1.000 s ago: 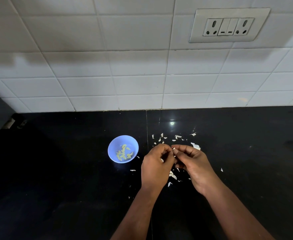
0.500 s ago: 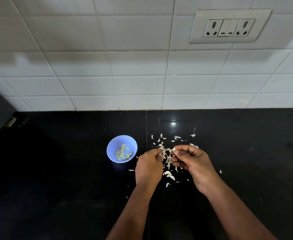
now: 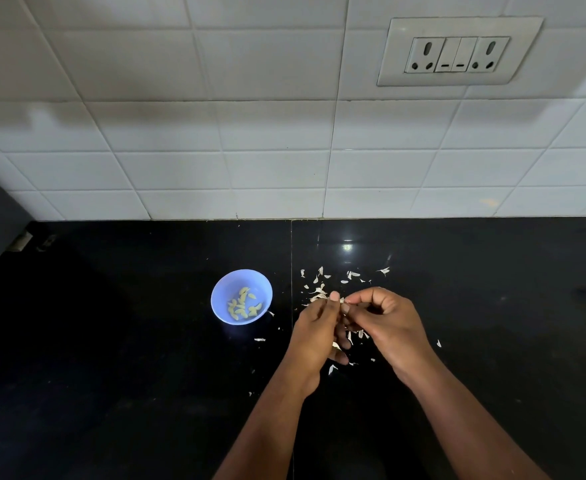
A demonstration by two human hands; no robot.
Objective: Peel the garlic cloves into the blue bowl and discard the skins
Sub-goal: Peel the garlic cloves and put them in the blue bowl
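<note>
Both hands: your left hand [image 3: 314, 336] and right hand [image 3: 390, 323] meet fingertip to fingertip over the tabletop [image 3: 111, 341], fingers curled, pinching a small garlic piece [image 3: 342, 301] between them.
Blue bowl [image 3: 262, 289]: you have it just left of your hands, toward the back edge.
Peeled cloves [image 3: 243, 304]: inside the bowl.
Skins [image 3: 319, 292]: scattered around and beneath your hands.
</note>
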